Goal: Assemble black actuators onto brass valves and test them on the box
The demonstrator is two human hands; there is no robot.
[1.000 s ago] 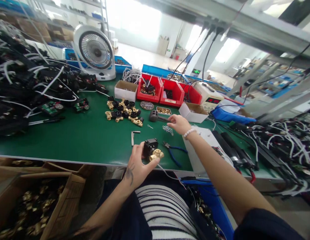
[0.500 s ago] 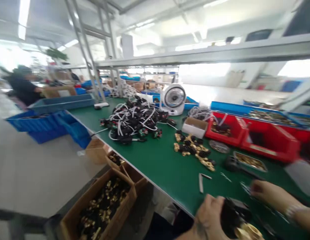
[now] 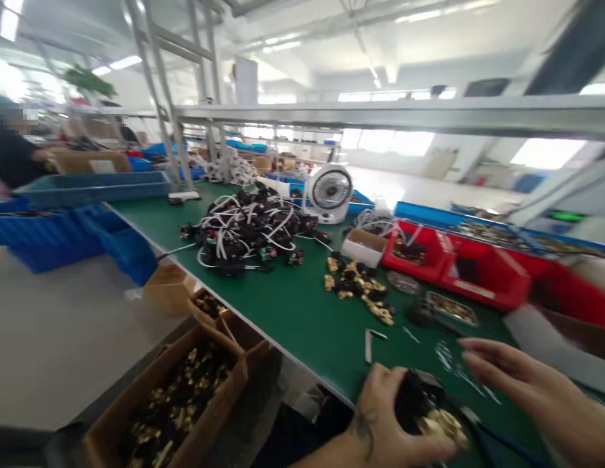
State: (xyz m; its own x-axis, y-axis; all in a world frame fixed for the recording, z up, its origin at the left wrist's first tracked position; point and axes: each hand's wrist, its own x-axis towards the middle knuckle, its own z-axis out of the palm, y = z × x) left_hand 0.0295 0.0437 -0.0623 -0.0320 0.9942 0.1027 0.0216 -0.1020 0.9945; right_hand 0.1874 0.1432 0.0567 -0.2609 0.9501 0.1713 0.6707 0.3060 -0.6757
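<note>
My left hand [image 3: 390, 422] is closed around a black part with a brass-coloured fitting [image 3: 443, 426], low over the green bench near its front edge. My right hand [image 3: 531, 383] is open to the right of it, fingers stretched out and pointing left, with nothing visible in them. Just left of those fingertips lie small shiny metal pieces [image 3: 443, 354]. A black-handled tool [image 3: 432, 315], blurred, rests beyond the right hand. An L-shaped metal key [image 3: 369, 344] lies on the bench above my left hand.
Brass and black fittings [image 3: 356, 286] lie mid-bench, near a heap of black parts with white cables [image 3: 248, 234]. A white fan [image 3: 330, 194] stands behind. Red bins [image 3: 483, 276] line the right. A cardboard box [image 3: 234, 377] of fittings stands below the bench edge. A person sits far left.
My right hand has opened and drawn back from the small metal pieces, its fingers now stretched out. My left hand keeps hold of the black-and-brass part. The whole view has shifted slightly.
</note>
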